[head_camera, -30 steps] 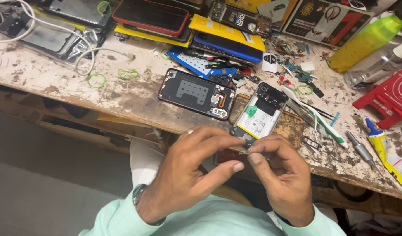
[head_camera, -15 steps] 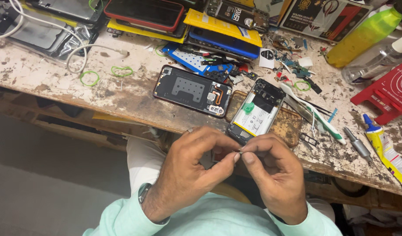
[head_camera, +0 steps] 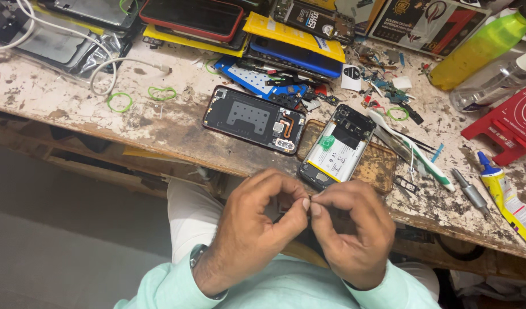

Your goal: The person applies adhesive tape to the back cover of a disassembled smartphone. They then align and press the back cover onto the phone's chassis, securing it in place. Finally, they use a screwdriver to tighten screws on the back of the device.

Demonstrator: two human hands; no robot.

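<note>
A tiny part (head_camera: 310,198), too small to be identified, is pinched between the fingertips of the left hand (head_camera: 257,229) and the right hand (head_camera: 351,232), which are pressed together just below the near edge of the worn tabletop (head_camera: 63,97). An opened phone with its battery exposed (head_camera: 337,147) is seen lying just above the hands, partly on a brown transparent case (head_camera: 380,166), and a phone back cover with a dark inner face (head_camera: 253,119) is laid beside it to the left.

Scuffed workbench (head_camera: 63,97) under opened phones (head_camera: 254,119), bottles (head_camera: 480,48).
</note>
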